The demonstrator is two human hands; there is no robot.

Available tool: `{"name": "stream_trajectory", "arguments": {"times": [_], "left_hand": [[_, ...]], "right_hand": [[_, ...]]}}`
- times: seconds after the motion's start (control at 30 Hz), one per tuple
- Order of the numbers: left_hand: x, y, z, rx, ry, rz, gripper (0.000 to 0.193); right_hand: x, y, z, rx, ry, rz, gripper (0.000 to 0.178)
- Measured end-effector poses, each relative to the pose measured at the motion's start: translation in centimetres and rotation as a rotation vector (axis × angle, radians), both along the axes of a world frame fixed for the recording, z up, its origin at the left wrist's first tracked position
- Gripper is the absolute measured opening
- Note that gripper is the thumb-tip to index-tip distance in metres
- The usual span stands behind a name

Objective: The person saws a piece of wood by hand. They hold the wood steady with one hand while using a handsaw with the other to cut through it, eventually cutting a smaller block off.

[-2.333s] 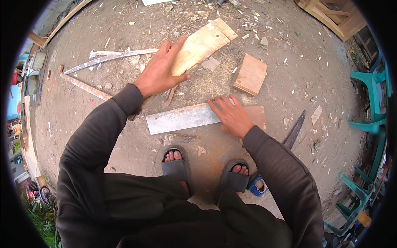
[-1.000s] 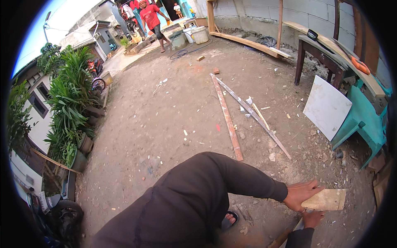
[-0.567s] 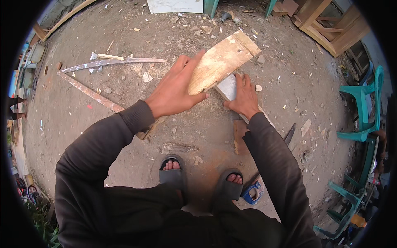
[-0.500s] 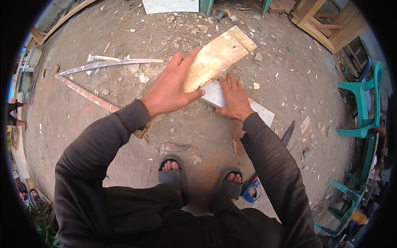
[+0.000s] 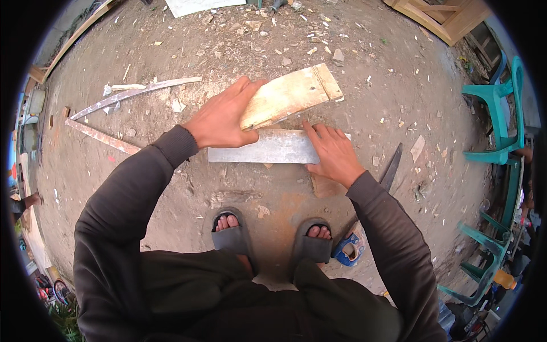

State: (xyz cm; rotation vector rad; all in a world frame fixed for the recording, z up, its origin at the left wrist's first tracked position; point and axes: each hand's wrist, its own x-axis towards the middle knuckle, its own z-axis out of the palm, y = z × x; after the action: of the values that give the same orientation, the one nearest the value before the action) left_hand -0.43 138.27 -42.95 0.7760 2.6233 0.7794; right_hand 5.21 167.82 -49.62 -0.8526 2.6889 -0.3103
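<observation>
My left hand (image 5: 225, 114) is closed on the near left end of a short pale wooden board (image 5: 293, 94), thumb on the near edge. The board slants up to the right and has a line across its far end. Closer to me, a flat grey-white board (image 5: 259, 151) runs almost level from left to right. My right hand (image 5: 336, 154) grips it near its right end, with the fingers over the far edge and the thumb at the near edge. A brown wooden block (image 5: 329, 185) shows just below that hand.
On the right lies a dark saw blade (image 5: 391, 168), partly behind my right forearm, near a blue handle-like piece (image 5: 348, 249). Two painted strips (image 5: 102, 137) form an angle at left. Green plastic chairs (image 5: 501, 119) stand at right; a wooden frame (image 5: 450, 23) lies at far right.
The grey-white board has swung from slanted to nearly level and now shows more of its length. The wooden board has moved left and slightly nearer, tilting less steeply.
</observation>
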Motion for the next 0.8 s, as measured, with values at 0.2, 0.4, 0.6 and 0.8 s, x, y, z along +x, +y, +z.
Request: {"name": "stream_trajectory", "arguments": {"times": [0.2, 0.4, 0.6, 0.8], "left_hand": [[-1.0, 1.4, -1.8, -0.060, -0.039, -0.128, 0.087], [-0.8, 1.5, -4.3, -0.044, 0.015, -0.292, 0.083], [-1.0, 1.3, -5.7, -0.044, 0.096, -0.403, 0.091], [-0.8, 2.8, -4.9, -0.193, -0.019, -0.408, 0.116]], "right_hand": [[4.3, 0.7, -0.3, -0.076, 0.248, -0.216, 0.125], [12.5, 2.2, -3.9, -0.175, 0.012, -0.837, 0.146], [6.1, 9.6, -2.7, -0.173, -0.122, -0.499, 0.117], [1.2, 11.0, 0.1, -0.054, -0.154, -0.240, 0.120]]}}
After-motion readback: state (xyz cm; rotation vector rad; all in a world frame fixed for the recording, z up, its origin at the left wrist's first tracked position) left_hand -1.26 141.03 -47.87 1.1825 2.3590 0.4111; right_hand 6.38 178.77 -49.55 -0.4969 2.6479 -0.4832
